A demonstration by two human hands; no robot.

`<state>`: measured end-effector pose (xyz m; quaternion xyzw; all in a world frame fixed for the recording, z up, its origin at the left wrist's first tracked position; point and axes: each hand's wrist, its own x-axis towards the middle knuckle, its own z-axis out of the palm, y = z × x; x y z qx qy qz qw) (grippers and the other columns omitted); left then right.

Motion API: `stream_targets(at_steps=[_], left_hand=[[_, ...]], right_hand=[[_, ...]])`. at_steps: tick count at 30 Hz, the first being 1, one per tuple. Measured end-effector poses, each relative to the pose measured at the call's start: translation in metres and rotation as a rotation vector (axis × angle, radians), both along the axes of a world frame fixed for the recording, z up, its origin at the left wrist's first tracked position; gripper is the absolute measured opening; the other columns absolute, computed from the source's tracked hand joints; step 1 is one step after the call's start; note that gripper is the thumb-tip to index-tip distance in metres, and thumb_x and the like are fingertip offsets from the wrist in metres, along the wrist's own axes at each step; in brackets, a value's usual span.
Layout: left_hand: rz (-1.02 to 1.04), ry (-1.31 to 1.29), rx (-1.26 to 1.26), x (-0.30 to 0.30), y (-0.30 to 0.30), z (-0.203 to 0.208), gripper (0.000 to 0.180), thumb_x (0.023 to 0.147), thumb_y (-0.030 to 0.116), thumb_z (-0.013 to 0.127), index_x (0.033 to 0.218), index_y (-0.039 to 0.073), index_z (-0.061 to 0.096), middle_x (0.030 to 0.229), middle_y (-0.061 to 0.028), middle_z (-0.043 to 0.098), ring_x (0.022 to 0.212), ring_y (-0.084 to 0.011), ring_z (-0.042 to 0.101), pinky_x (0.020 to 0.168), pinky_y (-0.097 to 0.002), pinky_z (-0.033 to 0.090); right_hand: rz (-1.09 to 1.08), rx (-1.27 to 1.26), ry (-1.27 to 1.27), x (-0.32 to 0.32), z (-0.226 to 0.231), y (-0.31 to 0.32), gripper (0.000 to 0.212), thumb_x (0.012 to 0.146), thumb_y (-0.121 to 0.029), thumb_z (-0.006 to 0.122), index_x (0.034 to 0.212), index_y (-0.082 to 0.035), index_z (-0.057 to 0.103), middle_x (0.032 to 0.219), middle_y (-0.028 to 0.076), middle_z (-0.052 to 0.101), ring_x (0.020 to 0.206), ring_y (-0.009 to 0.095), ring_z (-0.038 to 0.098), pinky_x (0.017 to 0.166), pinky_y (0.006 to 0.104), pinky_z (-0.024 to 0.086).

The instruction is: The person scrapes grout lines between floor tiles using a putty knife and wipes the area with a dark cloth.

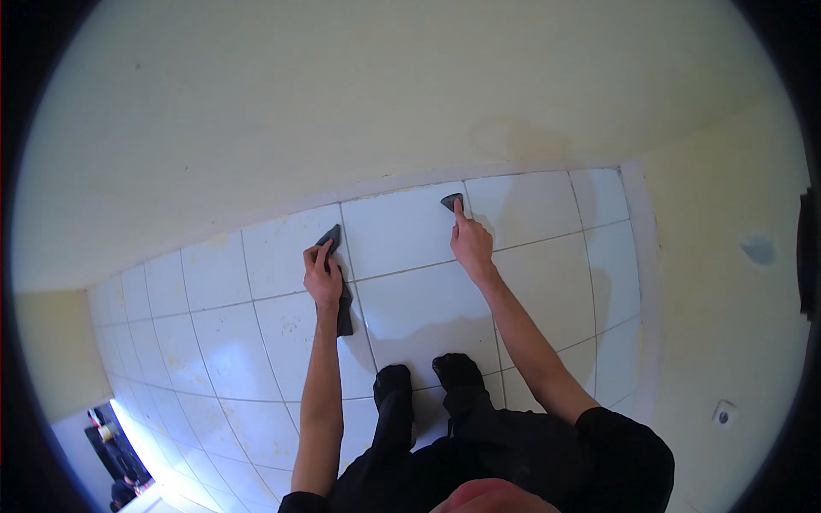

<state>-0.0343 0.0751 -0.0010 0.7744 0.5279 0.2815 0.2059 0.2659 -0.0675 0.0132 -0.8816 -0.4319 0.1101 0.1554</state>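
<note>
Right hand (473,246): fingers closed on a scraper (451,202), index extended along it, at a white floor tile (402,235). Left hand (319,278): fingers curled around a dark cloth (345,315). Excess blade tilt could scratch the tile.

near-black cloth (332,236), dark grey scraper (450,202), white floor tiles (406,227) gridded with grey joints (402,272), yellowish blotches (175,362) on the left tiles, cream walls (385,85), pale bluish-grey patch (758,250) on the right one, black socks (392,376) and trousers (522,445)
</note>
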Motion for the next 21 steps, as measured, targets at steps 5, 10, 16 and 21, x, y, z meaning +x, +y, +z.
stream_targets(at_steps=[5,10,16,21], left_hand=[[-0.019,-0.026,0.016,0.0,-0.001,0.001,0.039,0.087,0.0,0.058,0.12,0.017,0.072,0.114,-0.008,0.059,0.097,-0.028,0.067,0.079,-0.0395,0.056],[-0.02,-0.022,0.019,0.004,-0.001,0.004,0.039,0.086,0.0,0.057,0.118,0.015,0.073,0.111,-0.0076,0.059,0.089,-0.0272,0.066,0.073,-0.0389,0.056],[-0.032,-0.026,0.028,0.0,-0.001,0.003,0.038,0.087,0.001,0.058,0.119,0.016,0.072,0.111,-0.0075,0.059,0.089,-0.0271,0.066,0.073,-0.0391,0.056],[-0.026,-0.024,0.051,-0.002,0.0,0.003,0.038,0.087,0.001,0.058,0.119,0.017,0.072,0.112,-0.0072,0.059,0.089,-0.0278,0.066,0.073,-0.0398,0.056]], right_hand=[[-0.029,-0.036,-0.002,0.015,0.007,-0.006,0.06,0.091,-0.013,0.06,0.149,-0.005,0.045,0.076,0.017,0.067,0.069,0.034,0.069,0.062,0.0468,0.057],[0.025,-0.028,0.039,0.023,0.001,0.001,0.06,0.092,-0.014,0.06,0.149,-0.003,0.045,0.078,0.021,0.068,0.069,0.037,0.07,0.064,0.048,0.058],[-0.031,-0.097,0.043,0.007,0.0,0.036,0.06,0.09,-0.005,0.055,0.146,0.009,0.041,0.074,0.023,0.068,0.068,0.039,0.07,0.062,0.0478,0.059],[-0.043,0.004,0.044,0.013,-0.002,0.04,0.062,0.088,0.0,0.054,0.146,0.011,0.039,0.074,0.023,0.068,0.067,0.039,0.07,0.061,0.047,0.058]])
